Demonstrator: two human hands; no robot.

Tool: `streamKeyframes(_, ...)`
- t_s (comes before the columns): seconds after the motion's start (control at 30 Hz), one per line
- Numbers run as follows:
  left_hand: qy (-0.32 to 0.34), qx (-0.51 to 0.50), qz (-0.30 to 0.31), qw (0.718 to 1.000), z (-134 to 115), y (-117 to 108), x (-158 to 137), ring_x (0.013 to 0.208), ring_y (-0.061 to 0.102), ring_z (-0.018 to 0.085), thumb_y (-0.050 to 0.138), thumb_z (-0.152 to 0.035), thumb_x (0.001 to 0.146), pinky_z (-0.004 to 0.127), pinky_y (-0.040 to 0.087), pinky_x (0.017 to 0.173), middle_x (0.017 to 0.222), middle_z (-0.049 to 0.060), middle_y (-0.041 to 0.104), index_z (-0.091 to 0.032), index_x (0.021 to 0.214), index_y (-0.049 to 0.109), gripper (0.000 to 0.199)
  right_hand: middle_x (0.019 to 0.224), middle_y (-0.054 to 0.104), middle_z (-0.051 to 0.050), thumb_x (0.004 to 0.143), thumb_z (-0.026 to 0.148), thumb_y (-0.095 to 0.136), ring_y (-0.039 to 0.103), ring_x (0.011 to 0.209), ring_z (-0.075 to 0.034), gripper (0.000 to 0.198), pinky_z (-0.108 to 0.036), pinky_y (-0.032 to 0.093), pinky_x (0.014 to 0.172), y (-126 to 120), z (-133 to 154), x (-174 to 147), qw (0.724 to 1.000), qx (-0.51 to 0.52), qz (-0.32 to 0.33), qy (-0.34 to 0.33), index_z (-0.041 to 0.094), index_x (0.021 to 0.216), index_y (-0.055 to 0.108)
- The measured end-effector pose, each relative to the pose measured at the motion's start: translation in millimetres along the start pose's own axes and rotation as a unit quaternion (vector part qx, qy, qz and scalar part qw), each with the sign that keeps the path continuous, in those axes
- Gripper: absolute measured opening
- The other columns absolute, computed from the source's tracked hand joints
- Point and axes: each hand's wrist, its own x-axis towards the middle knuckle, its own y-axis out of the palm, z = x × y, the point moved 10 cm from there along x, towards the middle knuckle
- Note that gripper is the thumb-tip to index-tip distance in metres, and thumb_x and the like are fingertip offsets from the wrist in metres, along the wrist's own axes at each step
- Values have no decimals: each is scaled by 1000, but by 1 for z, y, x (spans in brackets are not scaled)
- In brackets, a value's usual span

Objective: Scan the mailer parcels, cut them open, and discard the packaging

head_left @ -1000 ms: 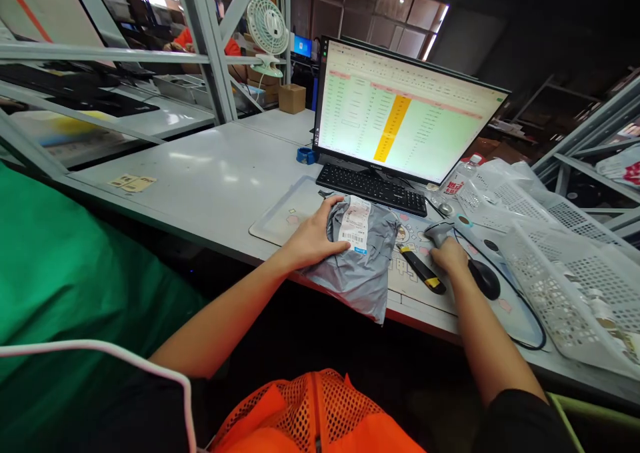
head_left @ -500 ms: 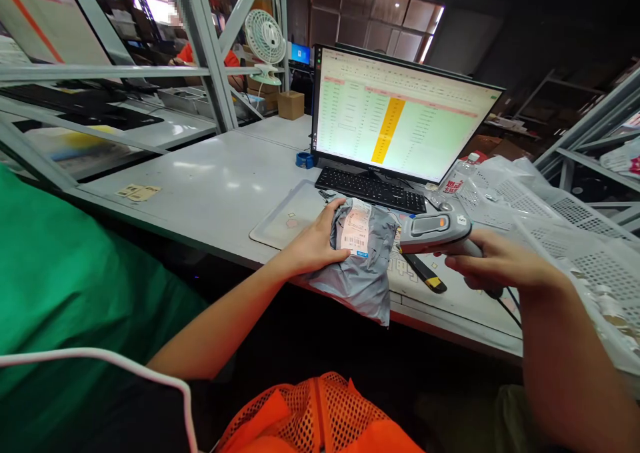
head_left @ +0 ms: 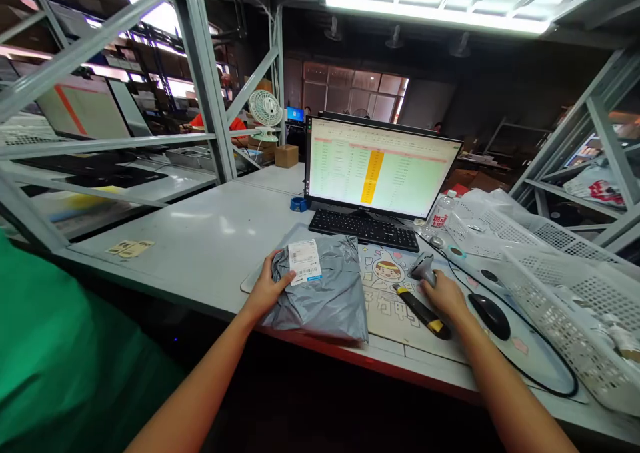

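Note:
A grey plastic mailer bag [head_left: 330, 293] lies at the desk's front edge, with a white shipping label [head_left: 305, 261] on its upper left. My left hand [head_left: 270, 285] grips the bag's left side, the thumb near the label's lower edge. To the right, my right hand [head_left: 443, 294] is closed around the handle of a grey barcode scanner [head_left: 423, 267], low over the desk mat. Its fingers are partly hidden. Between the bag and my right hand, a black and yellow box cutter [head_left: 424, 313] rests on the printed mat [head_left: 383, 326].
Behind the bag stand a black keyboard [head_left: 363, 229] and a monitor [head_left: 380, 169] showing a spreadsheet. A black mouse [head_left: 490, 316], a cable and white perforated baskets [head_left: 565, 326] occupy the right. A blue tape roll [head_left: 299, 204] sits left of the keyboard; metal frame posts [head_left: 203, 79] rise at left.
The bag has come down flatter onto the desk, still in my left hand. My right hand has moved the scanner away from the label and lowered it toward the mat. The view has tilted up.

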Motion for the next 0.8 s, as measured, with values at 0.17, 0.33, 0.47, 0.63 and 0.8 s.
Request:
streamKeyframes(0.17,-11,-3,-1,1000,11,-1,0,149,48,34,75,-57,85,53,31,128,158,17,50,-23,151,40,82,128,69,-23,101,53,53,68,119,-38,60,-46,53,96,10,-10,11,999,-30,16,19,9,141,57)
streamKeyframes(0.33,-17,-3,-3,1000,10,-1,4,147,50,34,76,-59,83,52,33,128,155,17,53,-22,149,43,83,140,64,-24,106,48,44,61,131,-36,58,-45,49,108,-51,20,36,998,-20,-66,-7,8,146,59)
streamKeyframes(0.47,-23,3,-14,1000,11,-3,5,144,52,35,78,-60,80,53,33,128,153,16,55,-23,147,45,84,151,57,-19,105,27,42,53,140,-30,52,-38,40,119,-54,82,68,993,-13,-69,-94,9,152,56)
streamKeyframes(0.63,-35,-14,-18,999,17,-3,7,143,54,34,79,-61,79,53,35,127,153,16,55,-23,149,45,87,155,55,-18,98,18,50,47,144,-32,53,-43,39,121,-10,112,105,994,-17,1,-109,12,150,60)
streamKeyframes(0.8,-28,-7,-8,1000,20,-2,8,143,54,34,77,-62,82,53,34,127,152,15,56,-24,151,45,84,164,41,-22,95,11,45,29,156,-38,52,-59,26,127,3,118,118,995,-21,6,-100,8,143,65)
